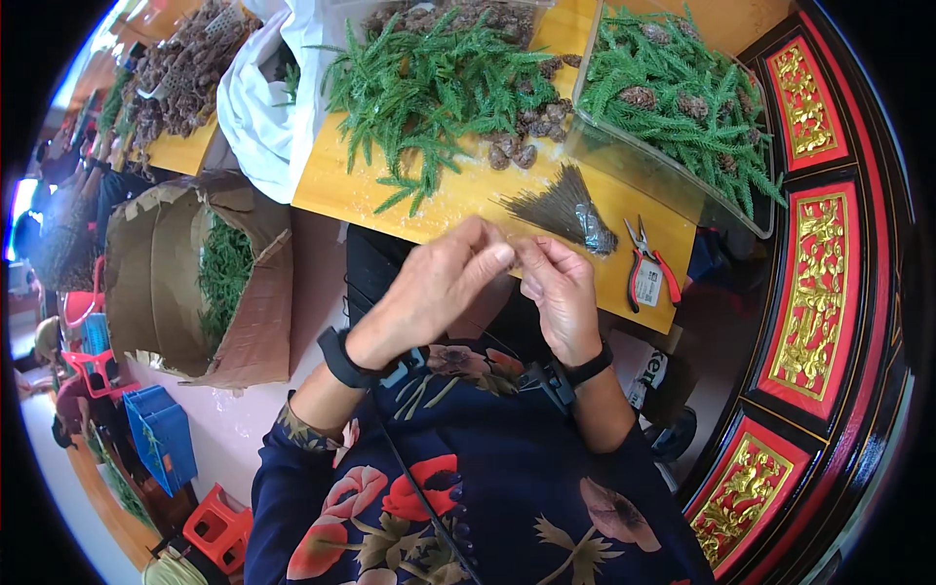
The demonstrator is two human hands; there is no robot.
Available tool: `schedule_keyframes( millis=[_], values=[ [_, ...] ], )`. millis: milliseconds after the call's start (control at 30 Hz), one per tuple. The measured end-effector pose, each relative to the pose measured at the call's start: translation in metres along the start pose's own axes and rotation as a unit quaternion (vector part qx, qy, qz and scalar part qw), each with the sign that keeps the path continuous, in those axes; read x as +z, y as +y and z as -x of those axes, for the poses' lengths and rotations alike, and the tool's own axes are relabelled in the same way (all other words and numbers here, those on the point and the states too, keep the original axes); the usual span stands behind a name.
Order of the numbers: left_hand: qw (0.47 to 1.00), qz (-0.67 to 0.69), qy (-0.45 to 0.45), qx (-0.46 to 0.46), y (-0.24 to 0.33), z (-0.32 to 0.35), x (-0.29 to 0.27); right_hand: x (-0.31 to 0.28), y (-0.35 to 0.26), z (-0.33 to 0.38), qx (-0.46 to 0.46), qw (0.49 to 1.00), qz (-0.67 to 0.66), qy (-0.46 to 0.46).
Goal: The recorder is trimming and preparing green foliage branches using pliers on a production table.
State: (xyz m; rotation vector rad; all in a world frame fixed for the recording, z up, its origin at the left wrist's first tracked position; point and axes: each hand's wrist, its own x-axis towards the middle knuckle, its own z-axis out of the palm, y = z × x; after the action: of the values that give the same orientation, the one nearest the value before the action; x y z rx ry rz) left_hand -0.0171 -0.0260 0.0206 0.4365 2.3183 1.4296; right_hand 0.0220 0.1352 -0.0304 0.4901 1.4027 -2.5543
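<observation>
One flowered shirt (531, 468) covers me; my left grip (439, 278) and right grip (567, 300) pinch closed, on what I cannot tell; one bundle of strands (561, 210) and one pair of pliers (643, 255) lie on the bench (327, 187).

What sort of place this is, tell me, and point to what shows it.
Probably a small craft workspace: loose green sprigs and brown cones lie on a yellow table, a clear bin holds more of both, and pliers lie beside a fan of thin dark stems.

Left grip (441, 285), right grip (565, 297) close together, fingers (561, 255) curled, forearms (604, 414) angled inward
</observation>
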Motion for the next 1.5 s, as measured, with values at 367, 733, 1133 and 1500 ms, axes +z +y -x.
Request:
schedule_keyframes(
  millis=[367, 733, 1133, 1500],
  values=[
    [0.737, -0.560, 0.244, 0.290, -0.022, -0.137, -0.067, -0.020, -0.004, 0.019, -0.006, 1.000, 0.001, -0.004],
    [0.812, -0.570, 0.120, -0.025, -0.027, -0.103, -0.038, -0.033, -0.001, 0.022, -0.003, 1.000, 0.012, 0.024],
    [0.886, -0.368, 0.268, 0.090, -0.046, -0.050, -0.063, -0.030, 0.003, 0.020, 0.007, 0.999, 0.029, 0.015],
    [0.948, 0.282, 0.145, -0.039, -0.024, -0.004, -0.050, -0.010, -0.006, 0.011, -0.026, 0.998, 0.065, 0.001]
  ],
)
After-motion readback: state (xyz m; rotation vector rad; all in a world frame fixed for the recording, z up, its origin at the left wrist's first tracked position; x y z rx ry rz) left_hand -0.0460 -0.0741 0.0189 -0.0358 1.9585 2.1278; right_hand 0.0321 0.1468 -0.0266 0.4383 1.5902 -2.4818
